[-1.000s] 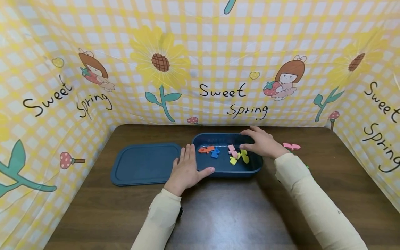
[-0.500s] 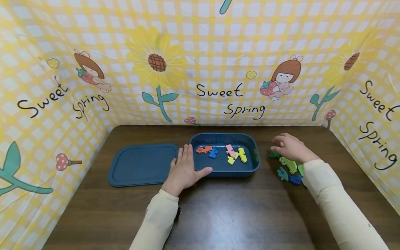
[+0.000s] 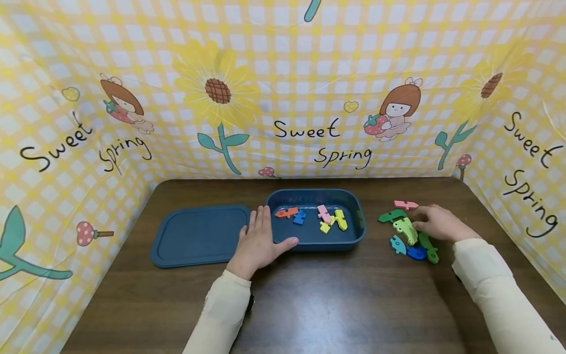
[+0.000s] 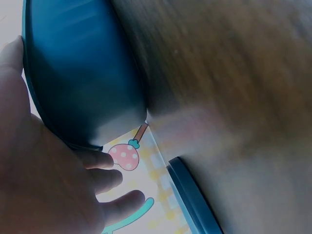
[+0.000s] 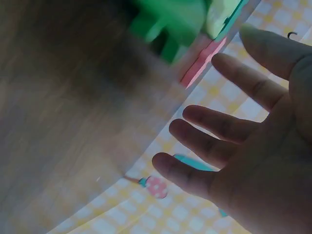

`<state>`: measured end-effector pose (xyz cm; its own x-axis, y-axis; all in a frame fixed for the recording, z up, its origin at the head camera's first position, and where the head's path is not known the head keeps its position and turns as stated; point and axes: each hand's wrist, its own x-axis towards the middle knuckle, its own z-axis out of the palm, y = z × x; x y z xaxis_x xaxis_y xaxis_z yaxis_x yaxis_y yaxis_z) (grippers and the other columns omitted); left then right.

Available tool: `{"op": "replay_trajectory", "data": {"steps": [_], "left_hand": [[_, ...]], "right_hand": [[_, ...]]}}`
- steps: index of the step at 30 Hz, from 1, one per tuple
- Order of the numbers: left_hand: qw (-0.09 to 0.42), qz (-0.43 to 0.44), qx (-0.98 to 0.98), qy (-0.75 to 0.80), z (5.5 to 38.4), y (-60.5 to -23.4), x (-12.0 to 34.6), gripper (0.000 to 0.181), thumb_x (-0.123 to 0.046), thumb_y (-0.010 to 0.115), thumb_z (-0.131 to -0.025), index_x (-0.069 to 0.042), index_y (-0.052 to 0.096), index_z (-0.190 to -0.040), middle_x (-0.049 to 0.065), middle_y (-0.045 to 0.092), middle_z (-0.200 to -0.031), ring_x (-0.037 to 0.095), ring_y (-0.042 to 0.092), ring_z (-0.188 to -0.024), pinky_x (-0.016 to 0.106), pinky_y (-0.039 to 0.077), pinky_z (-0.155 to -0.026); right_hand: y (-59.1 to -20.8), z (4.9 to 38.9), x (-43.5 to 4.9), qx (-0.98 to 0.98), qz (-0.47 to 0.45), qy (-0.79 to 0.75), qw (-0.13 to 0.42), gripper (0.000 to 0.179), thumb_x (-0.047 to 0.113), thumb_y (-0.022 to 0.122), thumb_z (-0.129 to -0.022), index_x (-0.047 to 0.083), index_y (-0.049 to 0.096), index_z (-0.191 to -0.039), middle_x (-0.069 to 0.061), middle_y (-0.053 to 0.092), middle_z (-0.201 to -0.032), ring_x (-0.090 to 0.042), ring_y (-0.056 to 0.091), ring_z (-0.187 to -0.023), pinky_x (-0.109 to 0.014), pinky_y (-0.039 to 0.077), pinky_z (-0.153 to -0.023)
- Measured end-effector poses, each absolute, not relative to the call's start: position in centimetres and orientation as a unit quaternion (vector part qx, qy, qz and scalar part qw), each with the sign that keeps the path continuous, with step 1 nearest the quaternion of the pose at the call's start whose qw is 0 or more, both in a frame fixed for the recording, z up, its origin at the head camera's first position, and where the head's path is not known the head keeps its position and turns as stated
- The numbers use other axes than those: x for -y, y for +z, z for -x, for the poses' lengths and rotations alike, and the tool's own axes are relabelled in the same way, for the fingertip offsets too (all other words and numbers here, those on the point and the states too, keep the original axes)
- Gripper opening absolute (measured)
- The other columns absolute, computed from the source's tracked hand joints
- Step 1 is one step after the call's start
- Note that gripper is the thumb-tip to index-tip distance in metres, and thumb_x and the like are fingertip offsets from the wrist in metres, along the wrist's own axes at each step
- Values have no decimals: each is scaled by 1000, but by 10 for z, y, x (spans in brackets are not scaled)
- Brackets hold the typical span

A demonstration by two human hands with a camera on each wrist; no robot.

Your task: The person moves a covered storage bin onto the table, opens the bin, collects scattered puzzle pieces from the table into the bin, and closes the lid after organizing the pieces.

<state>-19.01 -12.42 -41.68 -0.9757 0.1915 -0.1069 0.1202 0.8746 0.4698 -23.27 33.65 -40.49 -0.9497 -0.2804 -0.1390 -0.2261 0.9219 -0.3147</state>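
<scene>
My left hand rests against the left end of a dark blue plastic box, fingers straight and thumb along the near rim. In the left wrist view, its fingers lie along the wall of the box. Inside the box are an orange piece, a blue piece, a pink piece and yellow pieces, notched like puzzle pieces. My right hand hovers at a loose pile right of the box, nearest a light green piece. The right wrist view shows its fingers spread, holding nothing.
Also in the pile are a pink piece, a dark green one, a teal one, a blue one and a green one. Left of the box lies its flat lid. A checked cloth surrounds the table.
My right hand has moved from the box's right end rightward to the loose pile, uncovering its pieces. The left hand stays at the box, and the head view has shifted slightly.
</scene>
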Motion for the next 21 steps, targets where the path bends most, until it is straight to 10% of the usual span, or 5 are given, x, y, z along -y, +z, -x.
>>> {"op": "replay_trajectory", "data": {"steps": [21], "left_hand": [[70, -80, -968, 228, 192, -420, 123, 117, -73, 60, -88, -3, 1, -162, 17, 3, -168, 37, 1, -153, 65, 11, -116]], "right_hand": [[-431, 204, -385, -974, 160, -157, 33, 6, 7, 75, -88, 10, 71, -92, -4, 62, -91, -27, 55, -86, -49, 46, -74]]}}
